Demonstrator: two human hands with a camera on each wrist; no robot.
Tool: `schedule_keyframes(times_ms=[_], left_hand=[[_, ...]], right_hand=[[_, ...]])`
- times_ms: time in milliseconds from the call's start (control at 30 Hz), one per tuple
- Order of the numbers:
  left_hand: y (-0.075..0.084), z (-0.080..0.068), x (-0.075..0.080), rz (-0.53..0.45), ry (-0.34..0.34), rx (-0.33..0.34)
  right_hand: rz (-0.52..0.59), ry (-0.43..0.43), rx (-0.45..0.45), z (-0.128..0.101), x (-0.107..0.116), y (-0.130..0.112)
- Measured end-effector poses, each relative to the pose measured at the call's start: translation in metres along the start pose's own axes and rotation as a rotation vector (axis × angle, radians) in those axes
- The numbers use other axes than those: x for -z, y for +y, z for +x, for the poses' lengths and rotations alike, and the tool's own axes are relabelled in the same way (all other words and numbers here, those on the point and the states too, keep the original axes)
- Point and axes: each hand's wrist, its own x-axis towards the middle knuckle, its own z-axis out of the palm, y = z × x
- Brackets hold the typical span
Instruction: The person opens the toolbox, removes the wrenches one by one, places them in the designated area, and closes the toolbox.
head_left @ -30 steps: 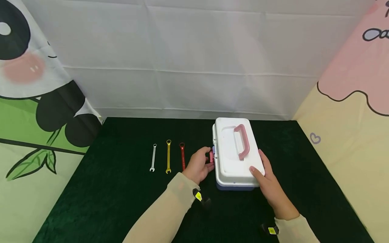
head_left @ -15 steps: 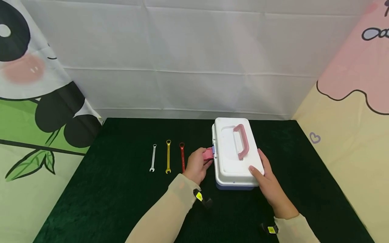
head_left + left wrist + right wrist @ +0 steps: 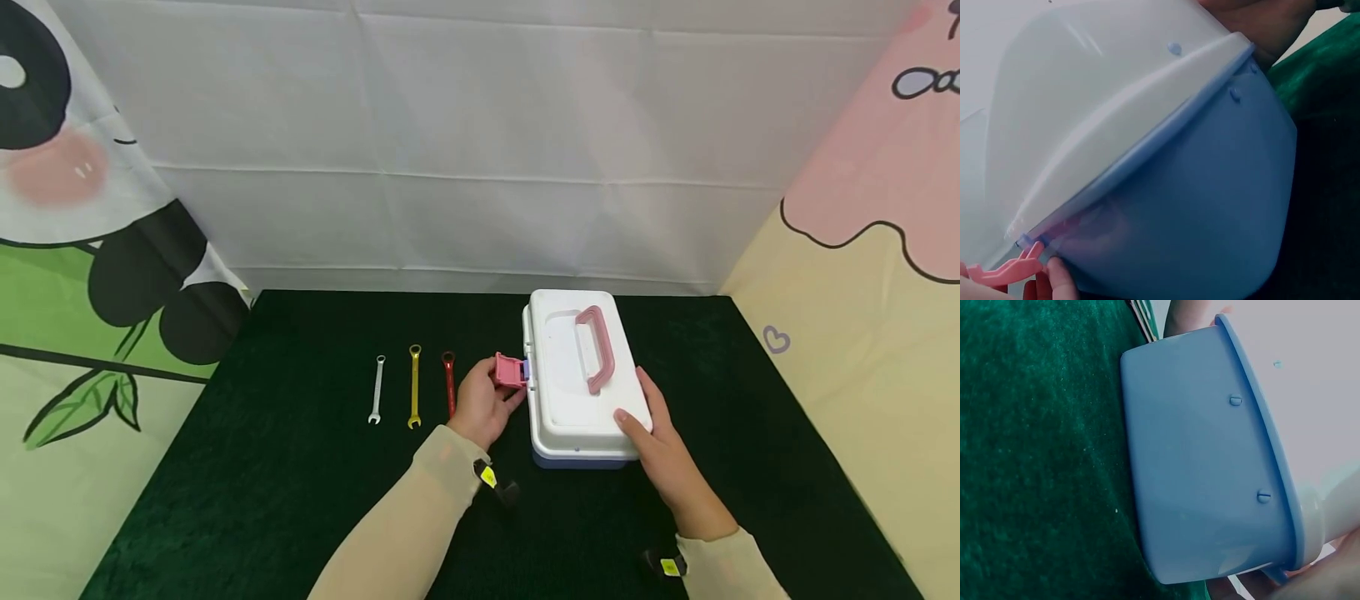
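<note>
Head view shows no readable writing on the box (image 3: 577, 392), which sits right of centre on the desk (image 3: 300, 500). Left hand (image 3: 480, 404) pinches the pink latch (image 3: 510, 371), now lifted higher and swung outward than half a second ago. Right hand (image 3: 660, 450) rests flat on the lid corner, fingers straight. Three wrenches (image 3: 412, 387) lie just left of the left hand

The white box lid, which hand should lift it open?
Probably the left hand: its fingers already hold the flipped-out pink latch on the lid's edge. The right hand rests on the near corner, steadying the box.
</note>
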Motion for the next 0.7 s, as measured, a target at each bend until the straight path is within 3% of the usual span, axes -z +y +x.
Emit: schedule_keyframes(times_ms=[300,567,700], left_hand=[[0.002,0.001,0.002,0.089,-0.043,-0.029],[0.006,-0.002,-0.002,0.382,-0.077,-0.038],[0.010,-0.003,-0.008,0.473,-0.079,-0.060]], right_hand=[[-0.001,-0.001,-0.001,-0.001,0.001,0.000],[-0.004,-0.001,0.005,-0.004,0.001,0.000],[0.002,0.000,0.011,-0.004,0.002,-0.001]])
